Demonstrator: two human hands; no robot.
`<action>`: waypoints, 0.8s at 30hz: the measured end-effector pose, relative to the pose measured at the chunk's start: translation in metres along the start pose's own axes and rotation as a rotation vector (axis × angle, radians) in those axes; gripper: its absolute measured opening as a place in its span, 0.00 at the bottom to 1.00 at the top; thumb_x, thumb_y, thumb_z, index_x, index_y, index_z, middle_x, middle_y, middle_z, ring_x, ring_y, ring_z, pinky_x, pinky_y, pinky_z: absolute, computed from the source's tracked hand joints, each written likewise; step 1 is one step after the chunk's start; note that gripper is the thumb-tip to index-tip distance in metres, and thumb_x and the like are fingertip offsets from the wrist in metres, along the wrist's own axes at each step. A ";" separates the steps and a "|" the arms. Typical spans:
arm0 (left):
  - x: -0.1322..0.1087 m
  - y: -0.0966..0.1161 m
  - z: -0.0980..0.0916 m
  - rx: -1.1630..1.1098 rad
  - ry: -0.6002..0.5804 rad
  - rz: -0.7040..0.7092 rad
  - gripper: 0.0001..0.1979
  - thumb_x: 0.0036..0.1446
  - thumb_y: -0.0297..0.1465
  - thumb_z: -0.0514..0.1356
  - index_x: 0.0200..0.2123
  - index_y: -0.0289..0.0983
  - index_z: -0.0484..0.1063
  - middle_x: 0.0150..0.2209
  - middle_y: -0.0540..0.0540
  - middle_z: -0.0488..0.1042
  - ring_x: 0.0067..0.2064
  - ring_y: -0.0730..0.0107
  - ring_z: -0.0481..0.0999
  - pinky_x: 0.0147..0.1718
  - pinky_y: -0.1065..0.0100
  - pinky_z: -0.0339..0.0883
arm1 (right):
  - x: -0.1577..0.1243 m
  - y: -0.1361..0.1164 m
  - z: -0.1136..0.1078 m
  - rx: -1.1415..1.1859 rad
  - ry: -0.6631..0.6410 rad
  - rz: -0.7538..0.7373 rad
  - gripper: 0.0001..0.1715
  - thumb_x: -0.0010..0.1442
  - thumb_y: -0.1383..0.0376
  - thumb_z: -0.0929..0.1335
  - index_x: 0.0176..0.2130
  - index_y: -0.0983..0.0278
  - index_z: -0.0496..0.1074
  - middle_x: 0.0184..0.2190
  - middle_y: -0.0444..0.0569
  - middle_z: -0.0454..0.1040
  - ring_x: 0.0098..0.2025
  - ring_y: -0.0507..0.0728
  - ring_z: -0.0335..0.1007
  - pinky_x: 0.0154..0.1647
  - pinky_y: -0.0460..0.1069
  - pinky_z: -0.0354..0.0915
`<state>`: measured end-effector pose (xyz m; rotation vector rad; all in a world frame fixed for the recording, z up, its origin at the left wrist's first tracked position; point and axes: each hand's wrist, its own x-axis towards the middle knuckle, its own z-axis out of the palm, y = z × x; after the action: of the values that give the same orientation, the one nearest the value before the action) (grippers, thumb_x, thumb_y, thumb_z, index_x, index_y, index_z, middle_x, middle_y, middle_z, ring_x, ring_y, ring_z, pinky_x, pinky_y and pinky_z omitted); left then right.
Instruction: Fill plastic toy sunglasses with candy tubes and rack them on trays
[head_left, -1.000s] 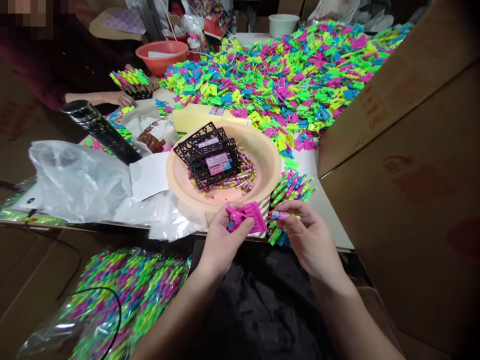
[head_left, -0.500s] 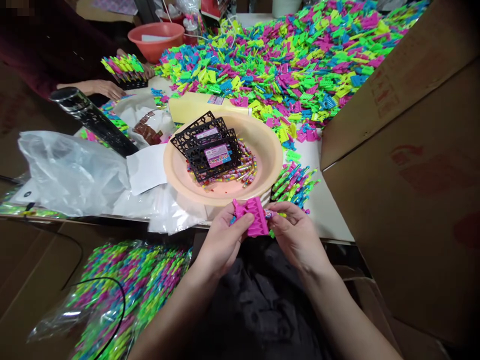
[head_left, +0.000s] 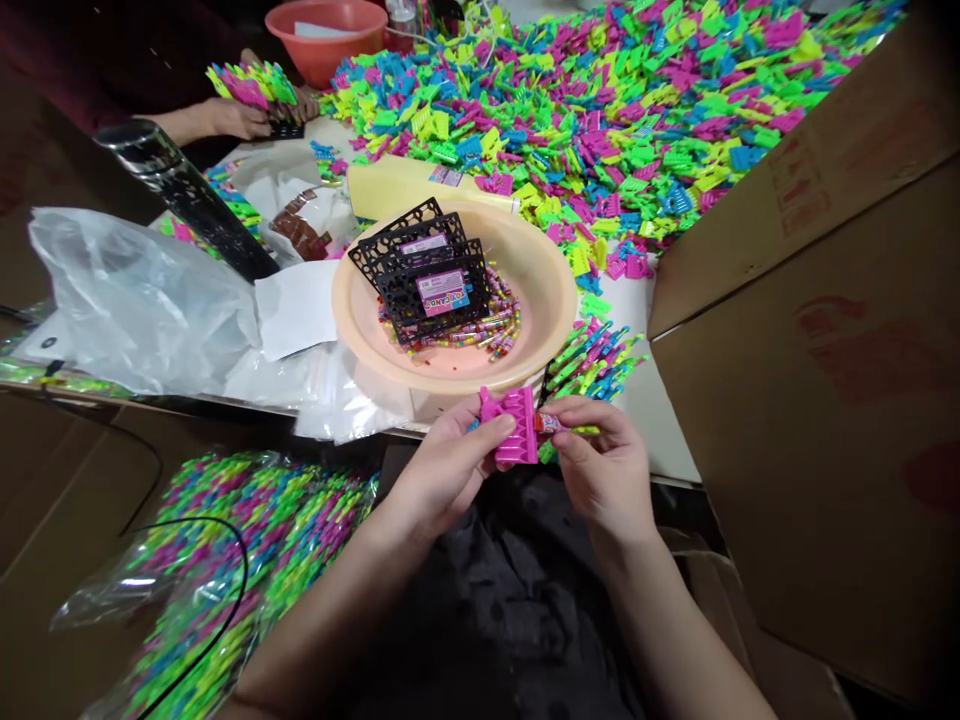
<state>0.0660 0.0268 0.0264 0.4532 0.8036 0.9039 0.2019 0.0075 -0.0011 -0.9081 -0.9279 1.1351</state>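
Observation:
My left hand (head_left: pixel 442 462) is closed on a pink plastic toy piece (head_left: pixel 517 428) with a ridged, comb-like side, the thumb pressed on its face. A bit of blue shows behind those fingers. In my right hand (head_left: pixel 609 462), a small candy tube (head_left: pixel 551 424) with a red end and printed wrapper is pinched, its end close against the toy's right edge. Just beyond the hands stands a peach basin (head_left: pixel 559 310), holding black perforated racks (head_left: pixel 409 300) and many small candy tubes (head_left: pixel 502 335). Right of it sits a cluster of coloured toys (head_left: pixel 596 360) in rows.
A large heap of bright plastic toys (head_left: pixel 585 120) covers the table's back. Cardboard boxes (head_left: pixel 825 420) wall the right side. Left are a black post (head_left: pixel 187 200), plastic bags (head_left: pixel 142 310) and a co-worker's hand (head_left: pixel 244 120) at a filled rack. Bagged toys (head_left: pixel 247 560) lie below.
The candy tube's red end now shows, with a small gap opened between right fingers and toy. The co-worker's hand has moved up against the rack. My view has shifted slightly.

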 end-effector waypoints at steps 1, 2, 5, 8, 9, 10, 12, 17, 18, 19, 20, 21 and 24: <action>-0.001 0.001 -0.001 0.004 0.003 -0.017 0.15 0.38 0.34 0.70 0.31 0.34 0.74 0.24 0.51 0.71 0.23 0.81 0.65 0.22 0.78 0.58 | -0.001 -0.001 -0.002 -0.056 -0.012 -0.051 0.07 0.48 0.67 0.73 0.30 0.56 0.74 0.32 0.43 0.76 0.38 0.53 0.72 0.35 0.48 0.69; -0.001 0.001 -0.001 0.006 0.007 -0.033 0.16 0.37 0.33 0.70 0.31 0.34 0.74 0.25 0.51 0.71 0.24 0.80 0.66 0.23 0.77 0.59 | -0.001 -0.002 -0.004 -0.110 -0.023 -0.102 0.07 0.49 0.67 0.73 0.31 0.56 0.75 0.31 0.44 0.76 0.37 0.53 0.72 0.35 0.48 0.68; -0.003 0.004 -0.003 0.019 0.006 -0.089 0.19 0.35 0.33 0.71 0.33 0.34 0.75 0.27 0.49 0.73 0.27 0.77 0.69 0.27 0.76 0.62 | -0.002 -0.006 -0.009 -0.252 -0.063 -0.211 0.10 0.49 0.70 0.73 0.32 0.55 0.75 0.31 0.43 0.77 0.37 0.54 0.72 0.38 0.50 0.68; -0.005 0.006 -0.004 0.042 0.007 -0.119 0.20 0.34 0.33 0.72 0.33 0.34 0.75 0.27 0.49 0.73 0.27 0.78 0.69 0.27 0.76 0.62 | -0.003 -0.011 -0.012 -0.362 -0.106 -0.229 0.10 0.49 0.70 0.73 0.32 0.55 0.75 0.31 0.45 0.77 0.37 0.55 0.72 0.39 0.51 0.68; -0.006 0.006 -0.004 0.049 0.009 -0.116 0.20 0.34 0.33 0.72 0.33 0.34 0.74 0.26 0.50 0.73 0.27 0.78 0.69 0.28 0.76 0.62 | -0.003 -0.013 -0.012 -0.393 -0.108 -0.227 0.09 0.48 0.70 0.73 0.32 0.56 0.76 0.31 0.45 0.77 0.36 0.56 0.72 0.38 0.52 0.68; -0.006 0.007 -0.004 0.056 0.008 -0.105 0.20 0.34 0.32 0.72 0.33 0.34 0.74 0.27 0.50 0.73 0.27 0.77 0.70 0.28 0.75 0.63 | -0.004 -0.014 -0.013 -0.423 -0.105 -0.227 0.08 0.48 0.69 0.73 0.31 0.56 0.76 0.31 0.46 0.77 0.36 0.56 0.72 0.38 0.53 0.68; -0.008 0.008 -0.005 0.070 -0.010 -0.082 0.20 0.35 0.32 0.71 0.34 0.34 0.74 0.28 0.49 0.74 0.29 0.76 0.71 0.30 0.75 0.64 | -0.005 -0.016 -0.015 -0.480 -0.089 -0.232 0.07 0.47 0.68 0.74 0.30 0.56 0.76 0.30 0.46 0.77 0.35 0.57 0.72 0.37 0.54 0.69; -0.010 0.006 -0.006 0.050 -0.025 -0.126 0.20 0.33 0.34 0.72 0.33 0.34 0.74 0.29 0.48 0.75 0.31 0.75 0.72 0.32 0.74 0.65 | -0.008 -0.012 -0.019 -0.481 -0.120 -0.292 0.09 0.47 0.69 0.74 0.30 0.55 0.76 0.31 0.46 0.77 0.34 0.56 0.72 0.37 0.53 0.68; -0.011 0.004 -0.006 0.035 -0.029 -0.133 0.20 0.33 0.34 0.72 0.33 0.34 0.74 0.29 0.49 0.74 0.31 0.74 0.72 0.33 0.74 0.65 | -0.008 -0.010 -0.017 -0.443 -0.108 -0.265 0.08 0.47 0.67 0.74 0.30 0.56 0.75 0.30 0.46 0.77 0.34 0.56 0.72 0.37 0.53 0.68; -0.010 0.002 -0.006 0.024 -0.038 -0.123 0.20 0.34 0.34 0.72 0.33 0.34 0.74 0.28 0.49 0.74 0.31 0.74 0.72 0.33 0.73 0.66 | -0.009 -0.008 -0.015 -0.388 -0.075 -0.208 0.07 0.47 0.65 0.74 0.29 0.56 0.74 0.30 0.46 0.76 0.34 0.56 0.72 0.36 0.52 0.68; -0.010 -0.001 -0.006 0.024 -0.050 -0.092 0.19 0.35 0.34 0.71 0.33 0.35 0.73 0.29 0.49 0.73 0.31 0.74 0.72 0.35 0.72 0.66 | -0.010 -0.006 -0.012 -0.319 -0.030 -0.124 0.09 0.46 0.61 0.75 0.30 0.56 0.73 0.29 0.45 0.76 0.34 0.56 0.72 0.35 0.52 0.68; -0.010 -0.003 -0.005 0.037 -0.062 -0.041 0.18 0.37 0.34 0.70 0.33 0.35 0.73 0.29 0.49 0.73 0.32 0.73 0.72 0.36 0.72 0.66 | -0.011 -0.005 -0.007 -0.241 0.015 -0.024 0.14 0.45 0.56 0.75 0.31 0.56 0.72 0.29 0.45 0.75 0.33 0.56 0.72 0.35 0.52 0.68; -0.012 -0.010 -0.002 0.150 -0.040 0.140 0.12 0.43 0.33 0.68 0.31 0.35 0.70 0.29 0.52 0.72 0.32 0.76 0.70 0.37 0.73 0.64 | -0.017 -0.006 0.007 -0.038 0.082 0.250 0.24 0.42 0.48 0.74 0.35 0.56 0.68 0.28 0.44 0.73 0.30 0.56 0.71 0.35 0.53 0.68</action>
<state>0.0649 0.0114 0.0238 0.6637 0.8135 0.9646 0.1944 -0.0092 0.0048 -1.1165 -0.7861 1.2845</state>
